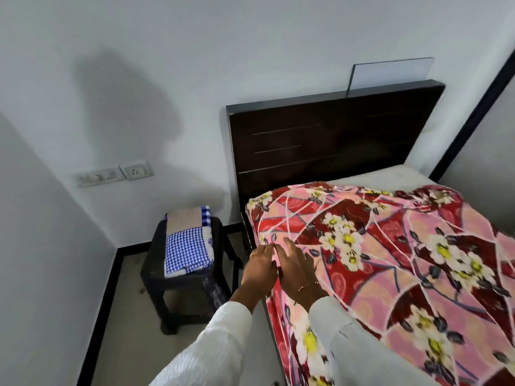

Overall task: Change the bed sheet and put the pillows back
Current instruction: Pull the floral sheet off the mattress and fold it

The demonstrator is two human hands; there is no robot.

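A red and pink floral bed sheet (390,252) lies over most of the mattress (379,176), whose white top strip shows bare by the dark wooden headboard (334,140). My left hand (259,270) rests at the bed's left edge with its fingers on the sheet. My right hand (296,264) lies flat on the sheet beside it, fingers spread and straight. Both hands touch each other near the sheet's edge. A blue checked pillow (186,246) lies on a dark stool to the left of the bed.
The dark plastic stool (178,291) stands on the floor between the wall corner and the bed. Wall sockets (115,172) sit low on the white wall. A dark door frame (473,112) runs along the right.
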